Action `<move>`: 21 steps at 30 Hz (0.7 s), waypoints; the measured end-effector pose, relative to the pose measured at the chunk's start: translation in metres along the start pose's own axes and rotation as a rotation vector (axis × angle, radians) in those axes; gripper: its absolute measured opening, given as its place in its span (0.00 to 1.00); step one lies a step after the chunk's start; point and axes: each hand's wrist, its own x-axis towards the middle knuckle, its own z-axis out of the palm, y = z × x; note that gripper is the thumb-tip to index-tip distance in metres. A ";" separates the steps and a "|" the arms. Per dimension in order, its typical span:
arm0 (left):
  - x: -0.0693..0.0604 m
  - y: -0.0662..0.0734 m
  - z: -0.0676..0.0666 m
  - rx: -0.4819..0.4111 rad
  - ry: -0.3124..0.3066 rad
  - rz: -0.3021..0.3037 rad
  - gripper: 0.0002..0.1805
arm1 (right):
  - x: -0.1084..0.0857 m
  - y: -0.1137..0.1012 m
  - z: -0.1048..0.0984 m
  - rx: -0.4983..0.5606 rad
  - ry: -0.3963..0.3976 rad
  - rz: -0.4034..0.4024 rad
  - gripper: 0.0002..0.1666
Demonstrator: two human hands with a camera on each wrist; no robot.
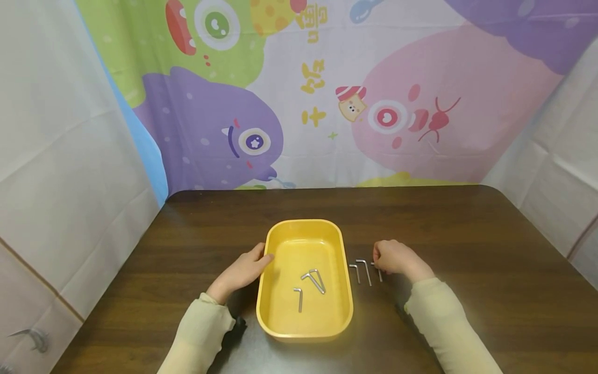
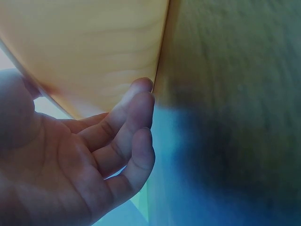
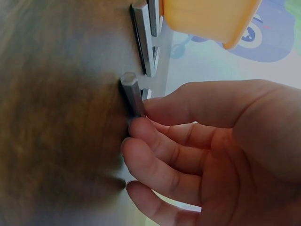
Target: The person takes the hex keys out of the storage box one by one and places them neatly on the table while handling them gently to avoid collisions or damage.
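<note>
A yellow tray stands on the table in the head view, holding three silver Allen keys, one lying alone as a short L. My left hand grips its left rim, thumb over the edge; the left wrist view shows the fingers bent against the outer wall. To the right of the tray, my right hand pinches an Allen key between thumb and fingertips, close to the tabletop. Two more keys lie between that hand and the tray: a smaller Allen key and a longer Allen key.
The dark wooden table spreads around the tray. A cartoon-printed curtain hangs behind its far edge, with pale cloth at the left and more at the right.
</note>
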 end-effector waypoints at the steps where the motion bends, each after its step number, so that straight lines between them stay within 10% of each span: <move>1: 0.000 0.000 0.000 0.001 0.000 0.001 0.22 | 0.000 0.000 0.000 0.001 -0.001 -0.002 0.05; 9: -0.001 0.000 0.000 -0.009 -0.007 0.015 0.20 | 0.000 0.000 0.000 -0.004 0.023 0.003 0.05; 21: -0.002 0.001 -0.001 -0.028 -0.014 0.030 0.18 | -0.004 -0.018 -0.007 -0.040 0.298 -0.096 0.04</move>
